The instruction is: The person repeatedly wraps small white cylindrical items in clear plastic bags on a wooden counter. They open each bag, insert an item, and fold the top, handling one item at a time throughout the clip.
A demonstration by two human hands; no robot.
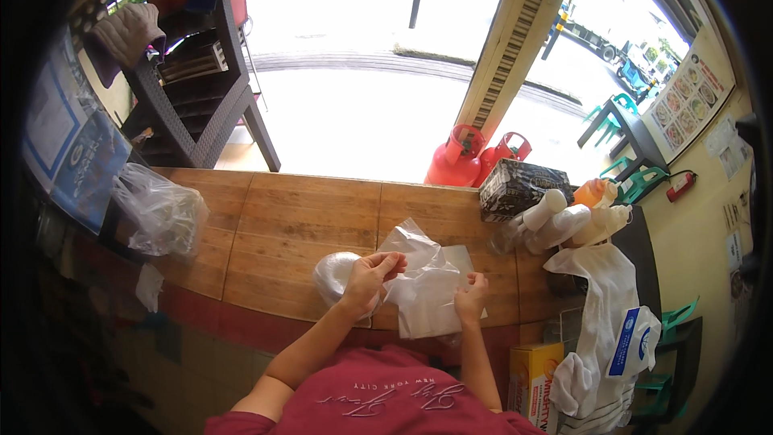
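Sheets of thin, see-through plastic [435, 270] lie crumpled over a flat whitish stack on the wooden table [298, 217], right in front of me. My left hand [372, 280] is above their left side, thumb and fingers pressed together in a pinch. Whether plastic is between those fingertips I cannot make out. At the right edge of the sheets, my right hand [472, 300] has its fingers curled closed against the plastic. Just left of my left hand sits a round, whitish, shiny plastic-wrapped bundle [332, 272], partly hidden by that hand.
A clear plastic bag [165, 213] with contents rests at the table's left. On the right stand a dark patterned box [519, 189], squeeze bottles [568, 221], a white cloth [600, 282] and a yellow box [538, 374]. Red gas cylinders [455, 163] stand beyond; stacked chairs [201, 72] are far left.
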